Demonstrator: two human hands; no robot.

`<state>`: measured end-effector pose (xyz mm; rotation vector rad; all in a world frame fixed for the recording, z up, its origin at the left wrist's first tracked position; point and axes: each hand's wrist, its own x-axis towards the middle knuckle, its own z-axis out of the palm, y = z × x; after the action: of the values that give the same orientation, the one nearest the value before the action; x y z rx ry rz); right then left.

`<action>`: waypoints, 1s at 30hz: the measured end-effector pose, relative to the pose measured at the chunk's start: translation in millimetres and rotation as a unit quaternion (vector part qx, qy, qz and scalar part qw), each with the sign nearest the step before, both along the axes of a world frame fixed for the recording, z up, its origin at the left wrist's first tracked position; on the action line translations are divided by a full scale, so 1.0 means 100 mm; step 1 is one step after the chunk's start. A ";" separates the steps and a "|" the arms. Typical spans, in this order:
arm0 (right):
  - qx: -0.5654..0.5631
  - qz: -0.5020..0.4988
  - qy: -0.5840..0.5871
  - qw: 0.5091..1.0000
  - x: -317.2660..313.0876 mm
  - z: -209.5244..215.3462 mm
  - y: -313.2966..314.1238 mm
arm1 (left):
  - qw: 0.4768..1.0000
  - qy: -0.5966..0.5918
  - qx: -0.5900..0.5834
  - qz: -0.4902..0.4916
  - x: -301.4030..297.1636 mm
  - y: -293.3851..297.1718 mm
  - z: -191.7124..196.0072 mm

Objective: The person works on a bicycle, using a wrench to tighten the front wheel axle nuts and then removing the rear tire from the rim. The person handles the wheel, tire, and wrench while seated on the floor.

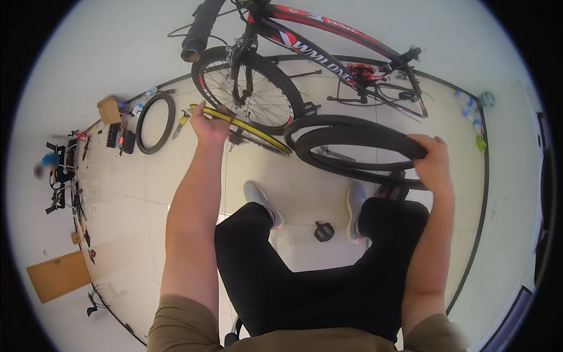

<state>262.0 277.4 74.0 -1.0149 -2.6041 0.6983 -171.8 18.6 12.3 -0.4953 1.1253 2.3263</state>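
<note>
My left hand [210, 124] is closed around the edge of a thin bicycle wheel [252, 127] with a yellow band along its rim, seen nearly edge-on. My right hand [433, 161] grips the right side of a black bicycle tyre [358, 138], fingers partly hidden behind the rubber. A second black loop overlaps this tyre; whether it is a tube or another tyre I cannot tell. The left end of the loops comes close to the wheel's lower end. A grey metal part [337, 155] shows through the tyre's opening.
A black and red bicycle [328, 50] without its rear wheel stands ahead, front wheel [252, 88] fitted. One pedal [323, 231] lies between my shoes. Leftward are a loose tyre [155, 124], a cardboard box [109, 110] and a person [51, 167]; plastic bottles [467, 108] lie right.
</note>
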 end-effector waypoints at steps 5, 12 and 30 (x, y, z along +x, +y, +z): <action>0.026 0.000 0.007 1.000 0.10 0.09 0.01 | 0.996 0.052 0.067 -0.033 -0.16 0.08 0.04; 0.030 0.022 -0.025 0.999 0.02 0.42 -0.16 | 0.982 0.079 0.043 -0.164 0.03 0.00 -0.12; 0.128 0.101 0.071 0.984 -0.10 1.58 -0.73 | 0.980 -0.033 -0.157 -0.115 1.66 -0.97 -0.23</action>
<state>252.3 204.7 232.0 -0.6087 -2.6073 0.4441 -5.7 -78.5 -10.8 -0.5198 1.4455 1.9319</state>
